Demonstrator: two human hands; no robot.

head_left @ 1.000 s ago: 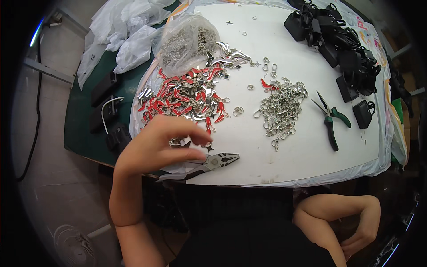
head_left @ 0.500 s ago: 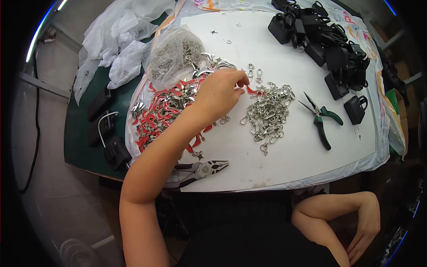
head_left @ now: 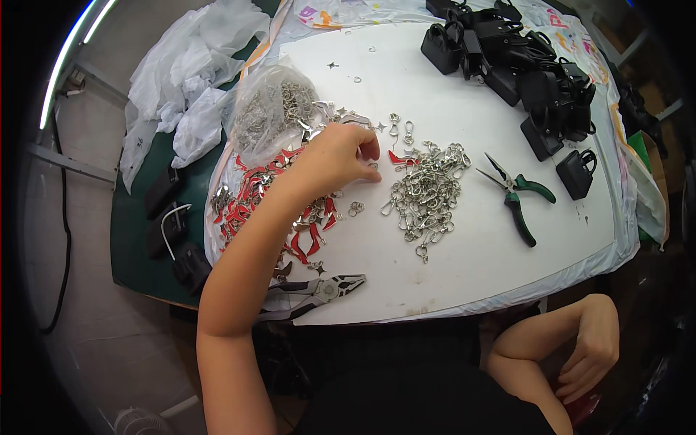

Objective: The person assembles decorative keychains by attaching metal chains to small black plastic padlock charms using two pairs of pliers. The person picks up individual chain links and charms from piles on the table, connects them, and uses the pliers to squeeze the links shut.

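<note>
My left hand [head_left: 337,159] hovers over the white board, right of a heap of red high-heel shoe charms [head_left: 313,241]. Its thumb and fingers are curled but apart; anything small by the thumb tip is hard to make out. Just beyond the fingertips lies one red shoe charm [head_left: 397,158], touching the edge of a pile of silver swivel clasps [head_left: 428,199]. Two loose clasps [head_left: 409,133] lie above that pile, and small rings [head_left: 356,209] sit below the hand. Away from the table, at lower right, my right hand [head_left: 593,355] hangs loosely with fingers extended, holding nothing visible.
Combination pliers [head_left: 326,290] lie at the near edge, green-handled needle-nose pliers [head_left: 516,196] at right. A clear bag [head_left: 272,109] of metal parts stands behind the charms. Black power adapters [head_left: 507,72] fill the far right; crumpled white plastic [head_left: 188,72] is far left.
My left hand has drawn back leftward from the red shoe charm, and its fingers have parted. The charm stays beside the clasps. The whole view has shifted slightly.
</note>
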